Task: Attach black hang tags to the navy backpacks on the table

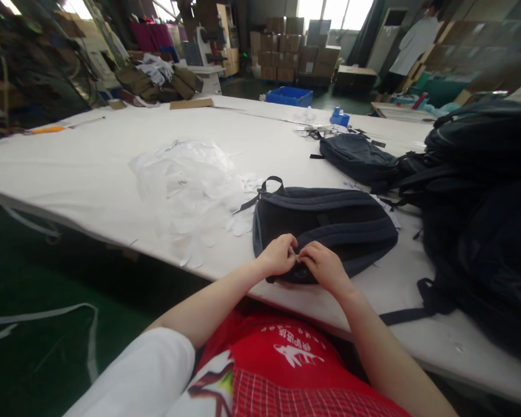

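Observation:
A dark navy backpack (347, 202) lies on the white table with its padded shoulder straps facing up and its top loop pointing away to the left. Over its near edge, my left hand (280, 255) and my right hand (325, 267) meet, fingertips nearly touching. Both are closed in a pinch around something small and pale at the lower shoulder strap. The fingers cover most of it, so its kind does not show. To the left of the backpack lies a heap of clear plastic bags (186, 179), with small white pieces (243, 223) scattered between.
More dark backpacks (481, 231) are piled on the right, and another backpack (358, 153) lies behind. A blue tape dispenser (339, 117) and an orange-handled tool (47, 130) rest farther back. Beyond the table (113, 156) are a blue crate (289, 95), stacked cartons (282, 49) and a person (417, 43).

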`<state>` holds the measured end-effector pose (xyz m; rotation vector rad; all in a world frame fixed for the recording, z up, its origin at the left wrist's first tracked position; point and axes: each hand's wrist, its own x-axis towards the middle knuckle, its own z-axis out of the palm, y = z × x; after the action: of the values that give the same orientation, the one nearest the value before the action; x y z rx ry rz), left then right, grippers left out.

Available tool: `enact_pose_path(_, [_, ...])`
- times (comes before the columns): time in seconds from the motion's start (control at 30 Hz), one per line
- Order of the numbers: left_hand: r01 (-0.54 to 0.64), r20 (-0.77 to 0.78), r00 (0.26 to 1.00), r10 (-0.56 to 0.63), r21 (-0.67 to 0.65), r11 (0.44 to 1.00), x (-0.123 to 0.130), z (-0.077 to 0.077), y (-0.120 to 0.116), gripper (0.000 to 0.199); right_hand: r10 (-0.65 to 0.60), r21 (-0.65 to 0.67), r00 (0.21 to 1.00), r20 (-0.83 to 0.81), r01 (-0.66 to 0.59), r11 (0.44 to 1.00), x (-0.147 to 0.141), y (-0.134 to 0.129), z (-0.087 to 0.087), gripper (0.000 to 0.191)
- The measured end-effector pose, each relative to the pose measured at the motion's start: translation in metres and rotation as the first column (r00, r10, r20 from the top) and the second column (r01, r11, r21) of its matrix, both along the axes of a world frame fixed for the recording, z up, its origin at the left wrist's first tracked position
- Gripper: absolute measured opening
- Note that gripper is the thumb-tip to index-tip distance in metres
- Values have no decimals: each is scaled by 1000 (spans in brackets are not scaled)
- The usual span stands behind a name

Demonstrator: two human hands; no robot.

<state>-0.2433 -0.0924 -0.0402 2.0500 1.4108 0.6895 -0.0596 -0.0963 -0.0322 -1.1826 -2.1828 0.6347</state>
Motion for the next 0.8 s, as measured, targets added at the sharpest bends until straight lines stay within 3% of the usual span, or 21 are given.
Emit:
enact_pose_path(0.1, [-1, -73, 997, 4, 38, 999, 5, 0, -7, 12, 126, 136, 987, 95, -139, 981, -2, 12, 6, 14])
enact_pose_path(0.17, [-11, -94, 995, 15, 47, 999, 7, 1, -9, 11, 173, 90, 985, 26, -174, 981, -4, 25, 1, 13])
enact_pose_path(0.23, [-52, -93, 994, 57, 50, 997, 9, 0, -10, 15, 149, -22, 984, -99, -152, 988, -7, 37, -9, 11])
enact_pose_path(0.3, [-175, -11, 985, 175, 16, 985, 10, -2, -9, 21, 85, -138, 976, -199, -113, 984, -9, 46, -21, 12])
enact_pose_path(0.43, [-432, 182, 874, 451, -137, 892, 5, -12, -4, 41, 26, -202, 967, -253, -80, 976, -11, 49, -34, 16])
enact_pose_path(0.6, [-484, 245, 804, 542, -259, 836, -4, -22, 7, 49, 24, -183, 965, -260, -74, 980, -11, 46, -36, 19])
enact_pose_path(0.8, [-526, 269, 757, 596, -290, 800, -9, -16, 10, 48, 25, -160, 954, -299, -76, 984, -9, 45, -38, 18])
